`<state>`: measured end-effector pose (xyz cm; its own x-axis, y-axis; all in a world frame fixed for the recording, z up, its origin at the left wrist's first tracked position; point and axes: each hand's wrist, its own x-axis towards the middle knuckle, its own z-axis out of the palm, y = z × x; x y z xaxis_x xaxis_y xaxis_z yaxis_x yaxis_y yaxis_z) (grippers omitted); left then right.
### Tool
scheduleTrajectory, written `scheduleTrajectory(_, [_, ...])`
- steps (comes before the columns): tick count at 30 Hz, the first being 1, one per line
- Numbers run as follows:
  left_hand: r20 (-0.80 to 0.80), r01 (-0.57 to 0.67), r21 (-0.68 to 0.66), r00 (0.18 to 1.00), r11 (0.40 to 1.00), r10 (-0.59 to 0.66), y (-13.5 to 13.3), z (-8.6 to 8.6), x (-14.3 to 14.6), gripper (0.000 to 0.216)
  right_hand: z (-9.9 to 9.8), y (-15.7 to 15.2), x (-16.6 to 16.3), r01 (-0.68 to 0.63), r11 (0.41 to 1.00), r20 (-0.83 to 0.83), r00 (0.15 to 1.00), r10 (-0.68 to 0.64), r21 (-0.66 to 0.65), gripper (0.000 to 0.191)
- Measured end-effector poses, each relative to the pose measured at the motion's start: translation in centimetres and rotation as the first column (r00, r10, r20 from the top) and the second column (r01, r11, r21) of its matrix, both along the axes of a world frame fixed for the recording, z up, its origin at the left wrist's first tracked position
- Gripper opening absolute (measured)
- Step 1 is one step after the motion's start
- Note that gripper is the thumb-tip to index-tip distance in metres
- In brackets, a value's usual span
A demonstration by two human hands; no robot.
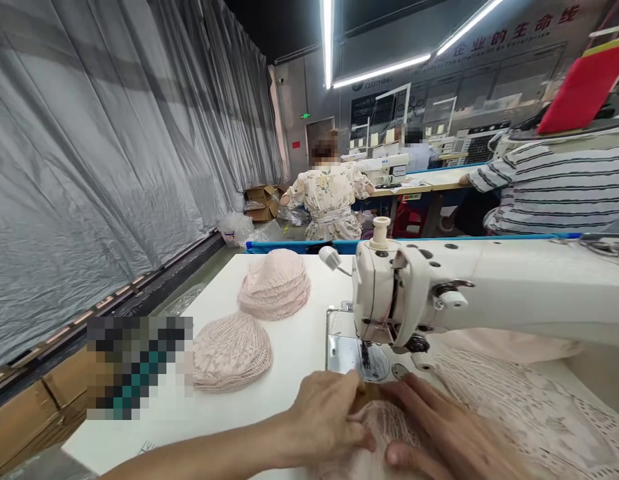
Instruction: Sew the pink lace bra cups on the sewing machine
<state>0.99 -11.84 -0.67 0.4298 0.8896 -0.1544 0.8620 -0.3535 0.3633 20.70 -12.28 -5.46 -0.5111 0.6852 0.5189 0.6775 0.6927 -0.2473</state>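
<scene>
A pale pink lace bra cup (387, 423) lies just in front of the sewing machine's (384, 293) needle and presser foot (367, 357). My left hand (327, 417) is closed on the cup's left side, thumb and fingers pinching the fabric. On the right side, my right hand (444, 427) grips the same cup, fingers stretched toward the needle plate (349, 353) and thumb apart over the lace; it is slightly blurred. My hands hide the cup's edges.
Two stacks of pink lace cups (273, 283) (232, 353) stand on the white table (294, 373) to the left. More pink lace fabric (529, 393) lies under the machine arm. Cardboard boxes (34, 413) are at lower left. Co-workers (334, 193) sit beyond the table.
</scene>
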Motion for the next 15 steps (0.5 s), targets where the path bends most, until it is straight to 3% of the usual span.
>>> scheduleTrajectory(3, [0.044, -0.002, -0.030, 0.999, 1.000, 0.003, -0.1, 0.1, 0.2, 0.024, 0.0, 0.1, 0.1, -0.113, 0.985, -0.137, 0.986, 0.095, -0.131, 0.023])
scheduleTrajectory(5, [0.124, -0.052, -0.093, 0.990, 0.994, 0.064, -0.1, 0.3, -0.2, 0.030, 0.3, 0.3, 0.1, -0.159, 0.955, -0.207, 0.972, 0.108, -0.249, 0.027])
scheduleTrajectory(9, [0.274, -0.074, -0.243, 0.951, 0.967, 0.142, 0.3, 0.7, -0.8, 0.030, 0.3, 0.5, 0.1, -0.108, 0.916, -0.200, 0.979, 0.031, -0.386, 0.031])
scheduleTrajectory(11, [0.247, -0.067, -0.198, 0.962, 0.978, 0.116, 0.6, 0.7, -0.6, 0.026, -0.1, 0.6, 0.2, -0.021, 0.951, -0.153, 0.988, -0.027, -0.307, 0.025])
scheduleTrajectory(13, [0.194, -0.066, -0.137, 0.977, 0.988, 0.092, 1.0, 0.6, -0.2, 0.024, -0.3, 0.7, 0.2, 0.066, 0.989, -0.098, 0.992, -0.079, -0.129, 0.020])
scheduleTrajectory(15, [0.150, -0.060, -0.086, 0.986, 0.994, 0.073, 1.4, 0.4, 0.2, 0.023, 0.1, 0.5, 0.0, 0.109, 0.991, -0.057, 0.993, -0.105, 0.073, 0.020])
